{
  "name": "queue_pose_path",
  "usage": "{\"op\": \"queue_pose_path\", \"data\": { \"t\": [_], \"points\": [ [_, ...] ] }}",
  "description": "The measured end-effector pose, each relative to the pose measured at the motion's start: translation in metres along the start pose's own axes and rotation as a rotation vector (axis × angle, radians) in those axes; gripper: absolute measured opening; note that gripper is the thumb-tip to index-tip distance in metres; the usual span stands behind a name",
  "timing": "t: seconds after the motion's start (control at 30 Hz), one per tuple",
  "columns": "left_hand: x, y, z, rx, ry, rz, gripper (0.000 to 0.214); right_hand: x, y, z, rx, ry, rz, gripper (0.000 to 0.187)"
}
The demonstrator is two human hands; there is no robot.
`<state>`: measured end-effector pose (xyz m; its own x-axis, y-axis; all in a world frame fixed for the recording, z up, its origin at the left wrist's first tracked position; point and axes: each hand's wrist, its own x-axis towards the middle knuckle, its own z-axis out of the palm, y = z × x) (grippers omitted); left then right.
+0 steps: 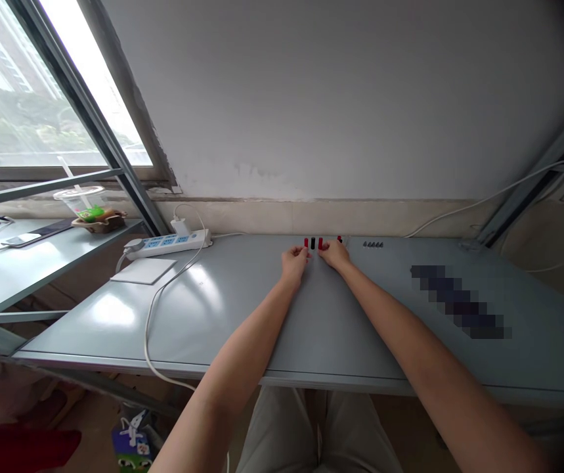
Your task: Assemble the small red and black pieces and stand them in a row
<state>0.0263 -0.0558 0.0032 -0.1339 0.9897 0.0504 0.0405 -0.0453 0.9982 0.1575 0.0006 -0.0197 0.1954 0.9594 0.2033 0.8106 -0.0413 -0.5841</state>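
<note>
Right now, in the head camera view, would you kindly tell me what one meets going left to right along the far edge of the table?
White power strip → left hand → small black stick → right hand → row of small dark pegs

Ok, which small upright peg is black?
The black peg, standing between a red peg by the left hand and a red peg by the right hand.

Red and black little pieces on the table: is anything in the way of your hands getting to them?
Nothing visible is. The left hand is at one red piece, the right hand at another red piece, and a black piece stands between those two.
</note>
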Motion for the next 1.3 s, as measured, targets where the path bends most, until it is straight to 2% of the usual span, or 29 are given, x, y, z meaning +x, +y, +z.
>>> {"op": "queue_pose_path", "data": {
  "t": [0.13,0.3,0.43,0.57,0.67,0.83,1.0,1.13,1.3],
  "points": [
    [0.003,-0.005,0.000,0.106,-0.027,0.101,0.013,-0.008,0.007,-0.009,0.027,0.019,-0.037,0.012],
    [0.002,-0.011,0.007,0.426,-0.096,0.332,0.015,-0.025,0.028,-0.035,0.044,-0.003,-0.073,0.009],
    [-0.006,-0.009,0.020,0.636,-0.266,0.421,0.022,-0.035,0.048,-0.050,0.002,0.071,-0.077,0.014],
    [-0.012,0.000,0.037,0.906,-0.416,0.559,0.045,-0.036,0.061,-0.054,-0.105,0.127,-0.075,0.016],
    [-0.010,0.007,0.050,1.048,-0.472,0.585,0.060,-0.035,0.065,-0.053,-0.150,0.160,-0.091,0.019],
    [-0.001,0.008,0.071,1.116,-0.447,0.497,0.067,-0.032,0.069,-0.049,-0.111,0.125,-0.137,0.023],
    [0.006,0.002,0.082,1.141,-0.352,0.477,0.065,-0.029,0.073,-0.043,-0.050,0.073,-0.182,0.028],
    [0.009,0.001,0.086,1.207,-0.313,0.469,0.054,-0.026,0.073,-0.041,-0.070,0.027,-0.203,0.031],
    [0.009,0.009,0.087,1.252,-0.238,0.562,0.034,-0.026,0.071,-0.041,-0.126,-0.029,-0.202,0.035]
  ]
}}
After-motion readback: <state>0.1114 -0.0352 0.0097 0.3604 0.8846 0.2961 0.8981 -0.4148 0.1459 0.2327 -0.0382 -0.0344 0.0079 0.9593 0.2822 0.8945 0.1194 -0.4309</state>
